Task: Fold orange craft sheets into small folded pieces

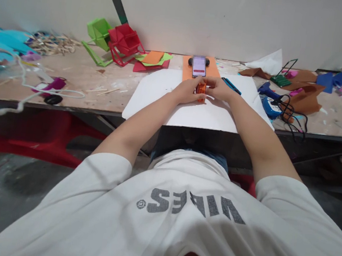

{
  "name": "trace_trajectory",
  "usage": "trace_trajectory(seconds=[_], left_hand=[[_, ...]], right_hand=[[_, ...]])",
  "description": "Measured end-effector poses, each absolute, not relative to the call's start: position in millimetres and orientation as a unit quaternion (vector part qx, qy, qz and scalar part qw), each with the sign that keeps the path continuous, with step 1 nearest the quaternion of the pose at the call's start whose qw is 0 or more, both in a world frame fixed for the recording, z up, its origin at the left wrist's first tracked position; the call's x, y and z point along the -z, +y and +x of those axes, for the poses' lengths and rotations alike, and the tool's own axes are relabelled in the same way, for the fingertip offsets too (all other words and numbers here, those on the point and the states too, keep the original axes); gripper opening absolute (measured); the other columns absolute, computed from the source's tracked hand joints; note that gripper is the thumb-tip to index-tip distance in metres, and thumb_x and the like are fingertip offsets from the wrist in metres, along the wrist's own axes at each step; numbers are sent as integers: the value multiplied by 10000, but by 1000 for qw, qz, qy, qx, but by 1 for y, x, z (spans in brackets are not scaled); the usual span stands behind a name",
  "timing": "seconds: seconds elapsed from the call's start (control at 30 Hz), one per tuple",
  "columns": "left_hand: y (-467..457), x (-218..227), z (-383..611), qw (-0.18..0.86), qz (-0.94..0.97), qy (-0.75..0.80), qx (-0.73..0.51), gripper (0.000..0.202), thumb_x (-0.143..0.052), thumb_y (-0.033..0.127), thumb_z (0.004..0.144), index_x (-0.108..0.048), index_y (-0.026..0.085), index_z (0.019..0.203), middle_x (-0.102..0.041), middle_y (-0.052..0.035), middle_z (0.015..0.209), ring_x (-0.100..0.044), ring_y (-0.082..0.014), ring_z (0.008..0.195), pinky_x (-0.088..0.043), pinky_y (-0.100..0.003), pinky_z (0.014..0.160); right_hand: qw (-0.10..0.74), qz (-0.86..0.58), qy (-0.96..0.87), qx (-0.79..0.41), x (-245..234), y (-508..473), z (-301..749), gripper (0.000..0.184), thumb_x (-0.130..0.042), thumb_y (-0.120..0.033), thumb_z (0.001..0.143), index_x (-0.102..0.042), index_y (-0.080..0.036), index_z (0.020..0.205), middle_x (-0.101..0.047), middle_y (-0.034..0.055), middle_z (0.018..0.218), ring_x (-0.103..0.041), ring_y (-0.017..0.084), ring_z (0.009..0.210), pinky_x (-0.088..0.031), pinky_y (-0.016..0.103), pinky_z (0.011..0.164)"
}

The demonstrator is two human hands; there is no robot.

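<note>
Both hands meet above a white board (pixel 156 93) on the bench. Between them is an orange stack of thin pieces (pixel 201 92) with ribbed edges; its exact kind does not show clearly. My left hand (pixel 189 91) is wrapped round the stack's left side, fingers bent. From the other side my right hand (pixel 221 88) closes on it, fingertips at its top and right edge. Just beyond the hands, a phone (pixel 199 67) with a lit screen stands on an orange sheet (pixel 187 65). A blue cutter-like tool (pixel 231 86) lies right of my right hand.
Green (pixel 99 38) and red (pixel 125 43) stick-framed models stand back left, beside stacked coloured sheets (pixel 152 60). A blue glue gun (pixel 269 91) and blue device (pixel 271 108) with black cords sit right. A purple tool (pixel 53 85) with a white cable lies left; a red chair (pixel 48 133) is below.
</note>
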State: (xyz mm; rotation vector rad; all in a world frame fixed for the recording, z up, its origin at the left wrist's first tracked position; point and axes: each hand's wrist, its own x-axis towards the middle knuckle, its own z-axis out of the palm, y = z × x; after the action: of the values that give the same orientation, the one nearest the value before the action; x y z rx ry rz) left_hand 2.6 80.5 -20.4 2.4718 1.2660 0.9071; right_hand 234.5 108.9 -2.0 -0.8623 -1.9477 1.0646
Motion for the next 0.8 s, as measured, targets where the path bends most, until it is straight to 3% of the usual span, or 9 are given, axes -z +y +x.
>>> trace_trajectory(seconds=[0.2, 0.37, 0.47, 0.6, 0.7, 0.8], left_hand=[[74, 19, 12, 98, 825, 448, -329, 482, -794, 412, 938, -663, 279, 1382, -810, -110, 1038, -794, -387, 1015, -584, -512, 935], [74, 13, 12, 80, 802, 480, -347, 443, -806, 342, 948, -637, 309, 1355, -811, -93, 1055, -795, -393, 994, -569, -538, 932], [77, 12, 10, 94, 766, 504, -388, 407, -812, 483, 997, -662, 311, 1334, -832, -85, 1135, -783, -362, 1050, -560, -536, 960], [85, 13, 8, 128, 746, 501, -419, 518, -712, 814, 1032, -701, 302, 1113, -839, -83, 1160, -743, -304, 1076, -547, -514, 943], [88, 14, 5, 113, 755, 509, -399, 537, -655, 835, 1064, -685, 300, 1022, -827, -80, 1048, -732, -277, 1008, -520, -499, 896], [87, 14, 4, 89, 754, 505, -410, 495, -621, 775, 1111, -680, 294, 1012, -798, -80, 998, -724, -274, 959, -514, -496, 902]], right_hand=[[367, -345, -785, -362, 11, 129, 236, 300, -930, -297, 805, -737, -338, 1030, -864, 27, 1259, -793, 340, 1231, -657, 604, 1256], [396, -324, -797, -322, 5, 131, 237, 361, -1002, -480, 831, -749, -322, 1035, -854, 60, 1247, -758, 386, 1295, -595, 653, 1328], [411, -330, -786, -323, 2, 130, 235, 352, -1010, -479, 830, -756, -298, 992, -835, 56, 1153, -773, 361, 1223, -628, 623, 1276], [412, -343, -780, -324, 0, 127, 235, 319, -1000, -441, 831, -732, -302, 933, -780, 26, 1021, -741, 315, 1081, -655, 599, 1198], [404, -341, -789, -314, 1, 127, 237, 360, -1008, -481, 812, -713, -309, 928, -754, 25, 999, -691, 296, 1012, -647, 600, 1162], [401, -325, -798, -311, 3, 130, 236, 437, -961, -663, 866, -752, -315, 1026, -781, 48, 1086, -699, 310, 1087, -623, 570, 1188]])
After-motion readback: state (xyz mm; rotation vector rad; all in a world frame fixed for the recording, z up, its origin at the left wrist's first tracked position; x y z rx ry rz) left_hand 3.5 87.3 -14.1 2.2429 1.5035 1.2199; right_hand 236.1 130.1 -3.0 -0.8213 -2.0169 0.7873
